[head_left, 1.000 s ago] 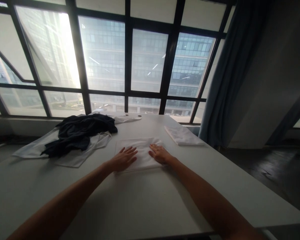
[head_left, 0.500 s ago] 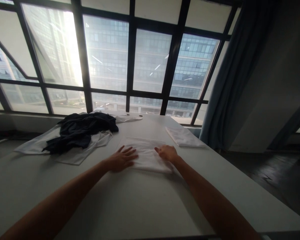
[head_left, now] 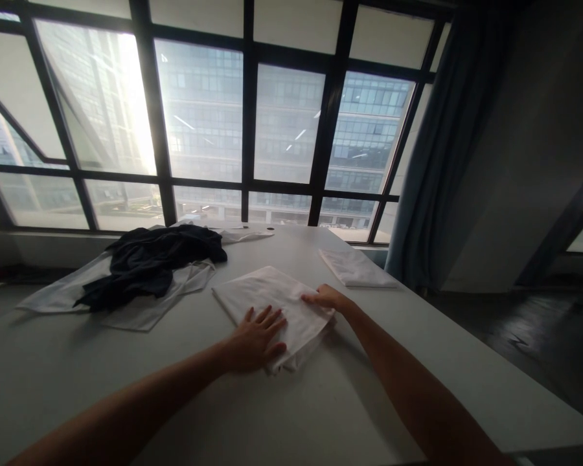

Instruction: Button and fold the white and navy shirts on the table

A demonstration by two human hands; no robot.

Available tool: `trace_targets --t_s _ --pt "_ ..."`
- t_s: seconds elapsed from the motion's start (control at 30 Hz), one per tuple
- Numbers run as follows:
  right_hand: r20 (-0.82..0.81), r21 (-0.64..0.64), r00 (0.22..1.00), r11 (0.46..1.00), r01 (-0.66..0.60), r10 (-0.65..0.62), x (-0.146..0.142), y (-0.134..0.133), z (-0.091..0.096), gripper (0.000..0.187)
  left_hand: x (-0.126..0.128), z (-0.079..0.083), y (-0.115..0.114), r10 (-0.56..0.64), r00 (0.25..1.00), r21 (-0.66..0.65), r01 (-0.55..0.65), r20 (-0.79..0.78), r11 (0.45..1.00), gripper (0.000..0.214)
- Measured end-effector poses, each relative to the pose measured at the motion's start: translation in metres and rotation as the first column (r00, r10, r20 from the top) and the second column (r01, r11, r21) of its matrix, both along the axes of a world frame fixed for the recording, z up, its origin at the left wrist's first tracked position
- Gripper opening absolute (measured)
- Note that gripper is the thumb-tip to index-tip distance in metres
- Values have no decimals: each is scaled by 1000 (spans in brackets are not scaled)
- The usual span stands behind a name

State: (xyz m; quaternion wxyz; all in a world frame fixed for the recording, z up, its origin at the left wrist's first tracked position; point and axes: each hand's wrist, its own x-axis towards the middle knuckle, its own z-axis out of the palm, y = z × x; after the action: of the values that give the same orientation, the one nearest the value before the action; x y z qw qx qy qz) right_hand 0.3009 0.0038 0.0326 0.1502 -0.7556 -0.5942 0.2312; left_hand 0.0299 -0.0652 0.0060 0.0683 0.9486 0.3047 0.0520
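A folded white cloth [head_left: 282, 294], seemingly a garment, lies turned at an angle on the white table in front of me. My left hand [head_left: 255, 338] rests flat on its near left part, fingers spread. At the cloth's right corner, my right hand [head_left: 326, 298] grips the edge, thumb on top and the other fingers hidden beneath. That right side is slightly raised, and loose layers show along the near edge.
A dark garment [head_left: 150, 262] lies heaped over white cloth [head_left: 140, 317] on the table's left side. Another folded white cloth [head_left: 357, 268] lies near the right edge. Beyond the table [head_left: 291, 421] stand large windows and a blue curtain [head_left: 415, 213].
The white cloth has turned from lying square to an angled position, its right side lifted. My left hand has slid right and nearer me; my right hand now holds the corner.
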Motion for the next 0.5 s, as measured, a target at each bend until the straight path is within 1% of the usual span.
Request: trace_targets --t_s 0.07,0.13,0.17,0.23,0.3,0.37,0.43,0.5 --pt "-199 -46 980 999 -10 1 5 0 0 54 -3 2 2 -11 1000 -19 11 2 1000 72" --pt "-375 -71 927 997 -25 -3 9 1 -2 48 -7 2 8 -37 999 -35 38 18 999 73" --pt "-431 -73 902 997 -34 -1 10 2 -4 44 -9 1 12 -54 998 -40 55 34 998 73" --pt "-479 -40 877 998 -43 18 14 7 -6 33 -13 -2 23 -60 995 -36 63 75 997 71" --pt "-451 33 892 999 -16 29 17 17 -1 27 -20 -6 36 -6 993 0 6 119 1000 66" --pt "-380 128 924 992 14 36 21 31 13 31 -28 -10 50 99 982 56 -109 160 993 60" --pt "-272 222 961 975 14 48 23 47 36 36 -36 -13 61 195 964 87 -213 179 973 54" --pt "-158 304 985 953 -21 72 24 65 64 38 -40 -16 68 255 951 74 -271 175 960 51"
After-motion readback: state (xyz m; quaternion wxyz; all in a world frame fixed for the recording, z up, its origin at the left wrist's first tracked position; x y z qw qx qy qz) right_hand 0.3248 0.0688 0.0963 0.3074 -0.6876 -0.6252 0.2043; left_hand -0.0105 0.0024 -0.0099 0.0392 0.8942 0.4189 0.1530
